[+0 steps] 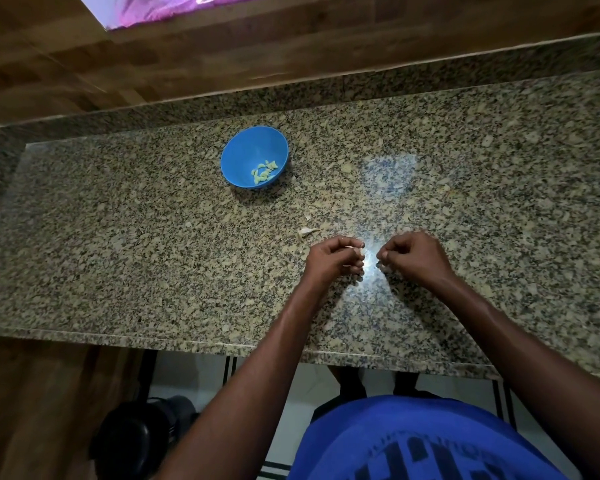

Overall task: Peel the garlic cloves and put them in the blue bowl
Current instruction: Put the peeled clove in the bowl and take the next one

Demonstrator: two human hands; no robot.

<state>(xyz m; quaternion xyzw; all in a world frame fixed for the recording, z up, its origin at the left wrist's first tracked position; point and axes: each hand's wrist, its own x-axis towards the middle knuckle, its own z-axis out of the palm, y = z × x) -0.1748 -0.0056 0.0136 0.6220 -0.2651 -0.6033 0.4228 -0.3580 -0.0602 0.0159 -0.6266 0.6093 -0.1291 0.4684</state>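
A blue bowl (238,147) stands on the granite counter, left of centre, with several peeled garlic cloves (264,172) in its bottom. My left hand (336,258) hovers low over the counter with fingers curled, and a pale garlic clove (357,251) shows at its fingertips. My right hand (413,254) is a short gap to the right, fingers curled with the thumb against the fingertips; what it pinches is too small to make out. A pale scrap of garlic skin (307,231) lies on the counter just beyond my left hand.
The granite counter (118,237) runs wide to both sides, with a raised granite lip at the back and wood panelling (153,64) behind. A bright light reflection sits between my hands. Below the front edge there is a dark round object (136,434) on the floor.
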